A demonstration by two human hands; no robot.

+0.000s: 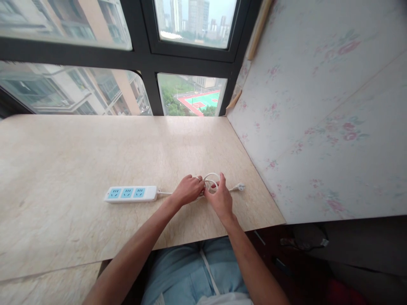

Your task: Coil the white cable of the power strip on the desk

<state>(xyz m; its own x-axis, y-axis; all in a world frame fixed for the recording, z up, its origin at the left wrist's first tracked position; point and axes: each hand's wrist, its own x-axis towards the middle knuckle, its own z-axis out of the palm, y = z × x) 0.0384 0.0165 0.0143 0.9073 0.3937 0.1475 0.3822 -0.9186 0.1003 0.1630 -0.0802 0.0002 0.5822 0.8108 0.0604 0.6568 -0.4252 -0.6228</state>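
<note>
Three pale-blue socket panels (127, 193) sit in the white power strip (133, 193), a long, flat-bottomed block lying on the polished, cream-veined stone ledge (111, 152) to your left. Its casing looks like smooth hard plastic: probably light and a touch slippery, best taken across its narrow width. From its right end runs the white cord (211, 173), round and matt, part straight and part gathered into loops. It should bend easily yet spring back a little, so hold the loops where they cross.

Your left hand (189, 188), a thin ring (198, 178) on one finger, is curled closed over the cord. Just beside it, your right hand (221, 198) makes a half-open C about the loops, thumb towards the left fingers; you can't quite tell whether it pinches the cord. Beyond it the plug (240, 187) rests on the stone, stubby and rigid, an easy grip by its body. Farther right rises flower-patterned wallpaper (318, 106), seamed and flat.
</note>
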